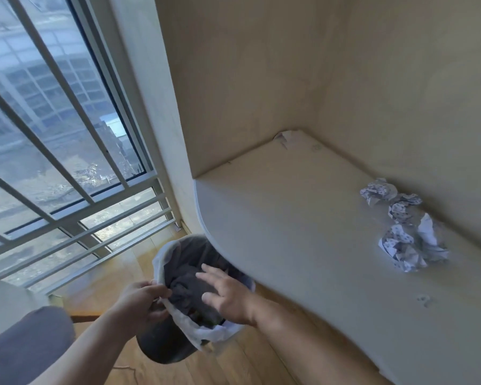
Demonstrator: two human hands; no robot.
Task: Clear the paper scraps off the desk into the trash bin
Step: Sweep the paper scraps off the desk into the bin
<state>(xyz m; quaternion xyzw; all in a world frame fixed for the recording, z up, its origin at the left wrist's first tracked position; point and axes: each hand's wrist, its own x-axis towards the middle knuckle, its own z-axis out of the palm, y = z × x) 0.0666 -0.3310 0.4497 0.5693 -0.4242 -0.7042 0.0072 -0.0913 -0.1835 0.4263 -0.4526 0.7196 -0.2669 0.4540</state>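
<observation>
Lying on desk (289, 232), scraps (403, 223) far from both hands.

A large window (47, 129) with pale metal bars fills the upper left of the frame, showing buildings outside. Below it, across the lower middle, runs a wooden floor (117, 279). Beige wall panels (261, 79) rise in the upper right. A grey sleeve (25, 348) sits at lower left.

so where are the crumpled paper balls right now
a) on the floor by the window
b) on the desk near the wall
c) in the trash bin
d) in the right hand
b, the crumpled paper balls lie on the desk beside the wall, while the right hand hovers open over the trash bin and holds none.
</observation>
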